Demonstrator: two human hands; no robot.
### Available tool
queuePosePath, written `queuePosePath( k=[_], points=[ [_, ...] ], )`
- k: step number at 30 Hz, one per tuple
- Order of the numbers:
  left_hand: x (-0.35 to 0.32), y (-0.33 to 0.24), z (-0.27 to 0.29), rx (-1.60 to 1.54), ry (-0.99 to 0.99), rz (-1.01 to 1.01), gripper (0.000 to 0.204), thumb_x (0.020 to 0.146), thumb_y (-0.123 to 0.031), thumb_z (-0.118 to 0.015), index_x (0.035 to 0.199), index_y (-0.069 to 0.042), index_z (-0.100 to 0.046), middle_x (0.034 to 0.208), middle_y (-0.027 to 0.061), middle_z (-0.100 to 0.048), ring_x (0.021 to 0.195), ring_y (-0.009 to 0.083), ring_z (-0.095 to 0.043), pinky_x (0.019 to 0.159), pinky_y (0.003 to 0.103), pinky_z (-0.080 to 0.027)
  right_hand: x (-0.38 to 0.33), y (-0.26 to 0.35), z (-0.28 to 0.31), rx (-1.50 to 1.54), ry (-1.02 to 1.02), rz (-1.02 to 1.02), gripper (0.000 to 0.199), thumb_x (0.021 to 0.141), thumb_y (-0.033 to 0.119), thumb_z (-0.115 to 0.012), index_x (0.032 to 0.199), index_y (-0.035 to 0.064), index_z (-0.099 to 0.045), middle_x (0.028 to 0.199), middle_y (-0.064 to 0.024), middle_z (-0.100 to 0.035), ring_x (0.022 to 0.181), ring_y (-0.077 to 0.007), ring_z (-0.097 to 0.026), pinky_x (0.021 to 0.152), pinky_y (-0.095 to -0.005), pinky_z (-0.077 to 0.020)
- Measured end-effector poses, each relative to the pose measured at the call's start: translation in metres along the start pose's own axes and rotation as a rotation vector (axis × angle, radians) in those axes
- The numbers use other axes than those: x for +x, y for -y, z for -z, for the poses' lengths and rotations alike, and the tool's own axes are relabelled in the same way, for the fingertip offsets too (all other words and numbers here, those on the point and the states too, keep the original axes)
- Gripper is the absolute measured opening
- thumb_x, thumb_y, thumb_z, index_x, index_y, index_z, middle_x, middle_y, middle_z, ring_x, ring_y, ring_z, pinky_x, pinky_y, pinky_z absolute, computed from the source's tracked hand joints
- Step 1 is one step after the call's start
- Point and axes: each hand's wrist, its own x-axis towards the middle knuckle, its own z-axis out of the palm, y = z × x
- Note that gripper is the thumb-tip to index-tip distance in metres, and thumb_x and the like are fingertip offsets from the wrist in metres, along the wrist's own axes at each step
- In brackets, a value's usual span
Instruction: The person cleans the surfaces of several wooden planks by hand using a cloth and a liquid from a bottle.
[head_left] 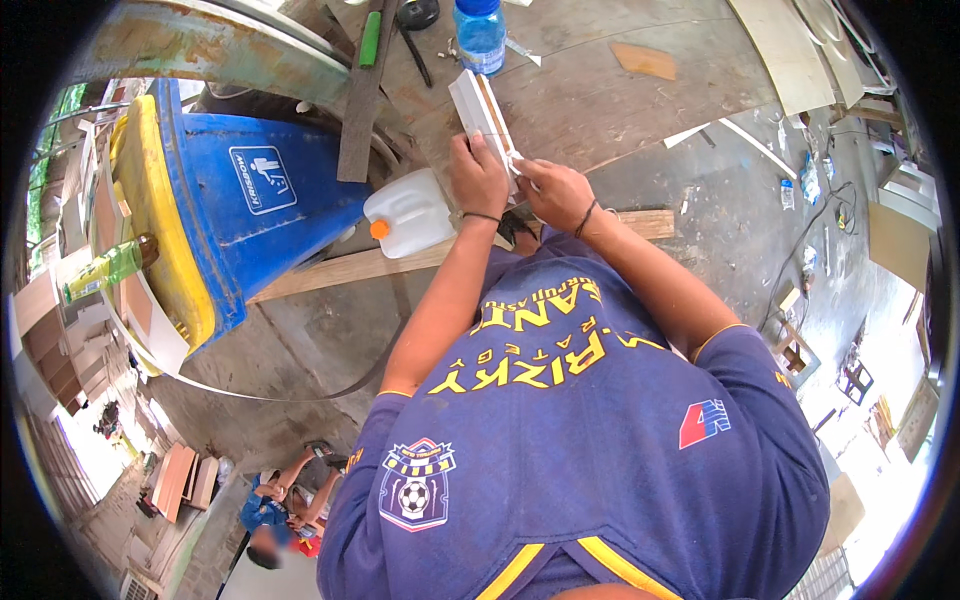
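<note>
A narrow white board piece [472, 102] with a brown strip along its side lies at an angle over the near edge of the worktable. My left hand [480, 178] is closed around its near left side. At its right edge, my right hand [560, 194] is closed too, thumb and fingers pinched at the near end. Something small and white shows at those fingertips, too small to name. Just beyond the board's far end stands a blue plastic bottle [480, 42]. Left of my left hand is a whitish plastic jerrycan [412, 212] with an orange cap.
The wooden worktable [580, 115] carries a brown offcut [643, 61]. A blue bin [270, 150] with a yellow rim lies on its side at left. A long plank [357, 120] bears a green object [370, 40]. Another person [270, 510] sits behind, lower left. Cables and scraps litter the right-hand floor.
</note>
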Motion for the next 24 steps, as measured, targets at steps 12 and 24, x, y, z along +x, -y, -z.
queuePosePath(
  k=[12, 24],
  points=[
    [-0.001, -0.006, 0.007, 0.037, 0.071, -0.047, 0.028, 0.095, -0.028, -0.043, 0.093, 0.0, -0.049, 0.085, 0.0247, -0.058, 0.081, 0.0439, -0.056, 0.071, 0.05, -0.041, 0.075, -0.024, 0.007, -0.136, 0.03, 0.132, 0.029, 0.079, 0.021, -0.057, 0.108, 0.0188, -0.061, 0.095, -0.0101, -0.063, 0.085, -0.0315, -0.064, 0.069, -0.0424, -0.052],
    [-0.001, -0.002, -0.007, 0.078, -0.023, -0.117, 0.028, 0.094, -0.028, -0.044, 0.09, 0.0, -0.047, 0.084, 0.0243, -0.056, 0.079, 0.0441, -0.054, 0.07, 0.051, -0.04, -0.008, -0.022, 0.014, 0.126, 0.26, -0.1, 0.023, 0.086, 0.027, -0.055, 0.102, 0.0124, -0.064, 0.085, -0.0219, -0.063, 0.079, -0.0408, -0.06, 0.067, -0.0467, -0.0483]
  ],
)
